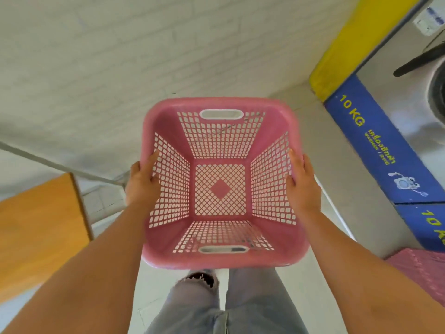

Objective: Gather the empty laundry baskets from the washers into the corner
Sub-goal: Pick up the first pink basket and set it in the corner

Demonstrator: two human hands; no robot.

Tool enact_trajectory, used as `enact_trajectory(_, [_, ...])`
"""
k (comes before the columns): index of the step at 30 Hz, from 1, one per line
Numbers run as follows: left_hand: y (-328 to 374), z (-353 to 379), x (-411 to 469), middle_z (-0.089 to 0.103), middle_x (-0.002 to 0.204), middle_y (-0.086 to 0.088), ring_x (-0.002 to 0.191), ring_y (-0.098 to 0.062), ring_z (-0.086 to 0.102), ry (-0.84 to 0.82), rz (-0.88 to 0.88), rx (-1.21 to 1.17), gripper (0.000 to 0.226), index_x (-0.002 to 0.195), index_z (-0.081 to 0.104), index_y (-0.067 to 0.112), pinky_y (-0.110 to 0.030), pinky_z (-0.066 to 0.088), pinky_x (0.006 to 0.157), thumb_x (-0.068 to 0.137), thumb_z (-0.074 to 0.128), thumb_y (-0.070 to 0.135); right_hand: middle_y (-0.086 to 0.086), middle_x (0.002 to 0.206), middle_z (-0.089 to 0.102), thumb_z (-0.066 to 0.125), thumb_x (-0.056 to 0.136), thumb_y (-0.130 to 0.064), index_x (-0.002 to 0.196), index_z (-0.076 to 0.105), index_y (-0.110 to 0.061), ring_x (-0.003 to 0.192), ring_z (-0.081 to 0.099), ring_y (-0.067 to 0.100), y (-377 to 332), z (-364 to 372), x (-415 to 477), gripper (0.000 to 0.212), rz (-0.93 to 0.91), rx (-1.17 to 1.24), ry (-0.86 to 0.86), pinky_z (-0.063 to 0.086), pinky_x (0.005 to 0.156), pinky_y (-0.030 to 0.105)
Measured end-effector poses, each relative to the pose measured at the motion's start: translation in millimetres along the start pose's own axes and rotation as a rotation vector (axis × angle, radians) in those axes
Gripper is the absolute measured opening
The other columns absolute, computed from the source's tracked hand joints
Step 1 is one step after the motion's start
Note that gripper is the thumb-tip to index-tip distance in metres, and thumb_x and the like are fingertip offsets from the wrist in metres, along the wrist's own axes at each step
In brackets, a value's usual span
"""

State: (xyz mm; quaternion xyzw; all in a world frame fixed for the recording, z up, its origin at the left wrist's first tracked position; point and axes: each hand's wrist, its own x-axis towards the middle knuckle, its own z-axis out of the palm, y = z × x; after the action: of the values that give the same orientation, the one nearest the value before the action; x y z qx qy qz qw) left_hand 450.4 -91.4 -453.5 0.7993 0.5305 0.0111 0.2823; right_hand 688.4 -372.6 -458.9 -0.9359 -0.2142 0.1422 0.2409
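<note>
Two hands are in view, the left hand and the right hand, one on each side rim of one pink basket. A second pink basket shows partly at the right edge, making two baskets. Two blue panels marked 10 KG stand along the right, beside one washer door. One wooden tabletop lies at the left.

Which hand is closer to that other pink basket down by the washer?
The right hand. The other pink basket sits low on the right, beside the blue washer panel. But both hands, the left hand too, grip the pink basket being carried, so neither is free.
</note>
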Motion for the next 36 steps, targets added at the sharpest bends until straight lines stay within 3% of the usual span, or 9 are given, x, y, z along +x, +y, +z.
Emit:
enact_trajectory(3, [-52, -17, -7, 0.044, 0.137, -0.006, 0.106, -0.032, 0.06, 0.032, -0.083, -0.065, 0.059, 0.139, 0.036, 0.051, -0.044, 0.055, 0.083, 0.093, 0.043, 0.014, -0.001, 0.161, 0.016, 0.045, 0.097, -0.017, 0.148, 0.013, -0.05, 0.105, 0.064, 0.03, -32, 32, -9, 0.068, -0.082, -0.008, -0.058, 0.045, 0.07, 0.028])
enact_trajectory(8, [-121, -41, -16, 0.043, 0.138, -0.004, 0.091, -0.022, 0.056, 0.075, -0.171, -0.088, 0.062, 0.139, 0.036, 0.052, -0.025, 0.044, 0.063, 0.092, 0.043, 0.012, 0.001, 0.161, 0.015, 0.042, 0.098, -0.018, 0.149, 0.012, -0.047, 0.108, 0.063, 0.031, -83, 76, -22, 0.066, -0.157, -0.041, -0.121, 0.051, 0.071, 0.031])
enact_trajectory(12, [-156, -54, -19, 0.041, 0.144, -0.007, 0.101, -0.034, 0.06, 0.097, -0.228, -0.074, 0.066, 0.139, 0.036, 0.052, -0.034, 0.048, 0.07, 0.089, 0.044, 0.01, 0.0, 0.162, 0.015, 0.043, 0.099, -0.018, 0.149, 0.012, -0.049, 0.099, 0.066, 0.029, -113, 101, -22, 0.066, -0.209, -0.061, -0.163, 0.044, 0.066, 0.024])
enact_trajectory(16, [-182, -53, -13, 0.045, 0.136, -0.003, 0.096, -0.033, 0.061, 0.12, -0.29, -0.104, 0.067, 0.138, 0.035, 0.054, -0.037, 0.05, 0.068, 0.088, 0.044, 0.01, 0.001, 0.161, 0.018, 0.044, 0.099, -0.016, 0.15, 0.014, -0.044, 0.095, 0.066, 0.026, -133, 127, -10, 0.066, -0.265, -0.08, -0.208, 0.032, 0.053, 0.01])
enact_trajectory(22, [-212, -39, 4, 0.045, 0.134, -0.001, 0.088, -0.028, 0.058, 0.139, -0.386, -0.103, 0.066, 0.137, 0.036, 0.054, -0.036, 0.047, 0.065, 0.088, 0.043, 0.011, 0.002, 0.159, 0.021, 0.045, 0.098, -0.014, 0.151, 0.013, -0.043, 0.078, 0.063, 0.019, -148, 172, 13, 0.068, -0.31, -0.093, -0.26, 0.034, 0.05, 0.011])
enact_trajectory(25, [-229, -27, 19, 0.045, 0.133, 0.001, 0.087, -0.027, 0.057, 0.15, -0.407, -0.11, 0.065, 0.137, 0.034, 0.055, -0.035, 0.046, 0.065, 0.089, 0.043, 0.012, 0.003, 0.159, 0.022, 0.046, 0.097, -0.013, 0.151, 0.014, -0.043, 0.081, 0.067, 0.024, -151, 197, 24, 0.069, -0.339, -0.103, -0.251, 0.048, 0.057, 0.023])
enact_trajectory(29, [-247, 1, 44, 0.045, 0.131, 0.0, 0.083, -0.029, 0.056, 0.147, -0.414, -0.101, 0.065, 0.137, 0.034, 0.055, -0.035, 0.045, 0.063, 0.089, 0.043, 0.012, 0.003, 0.16, 0.021, 0.047, 0.097, -0.013, 0.15, 0.015, -0.043, 0.084, 0.069, 0.029, -145, 235, 42, 0.069, -0.345, -0.112, -0.237, 0.055, 0.062, 0.034])
enact_trajectory(33, [-269, 36, 68, 0.041, 0.139, -0.003, 0.094, -0.032, 0.059, 0.144, -0.429, -0.08, 0.063, 0.137, 0.034, 0.055, -0.039, 0.05, 0.066, 0.092, 0.044, 0.013, 0.003, 0.159, 0.023, 0.048, 0.096, -0.012, 0.15, 0.021, -0.041, 0.081, 0.068, 0.03, -136, 280, 63, 0.067, -0.366, -0.125, -0.227, 0.048, 0.058, 0.028])
enact_trajectory(36, [-285, 61, 84, 0.042, 0.136, -0.002, 0.085, -0.027, 0.058, 0.156, -0.425, -0.075, 0.061, 0.139, 0.031, 0.054, -0.031, 0.05, 0.055, 0.094, 0.043, 0.014, 0.004, 0.159, 0.025, 0.049, 0.095, -0.011, 0.15, 0.025, -0.038, 0.085, 0.068, 0.033, -130, 312, 79, 0.066, -0.388, -0.14, -0.207, 0.048, 0.062, 0.03])
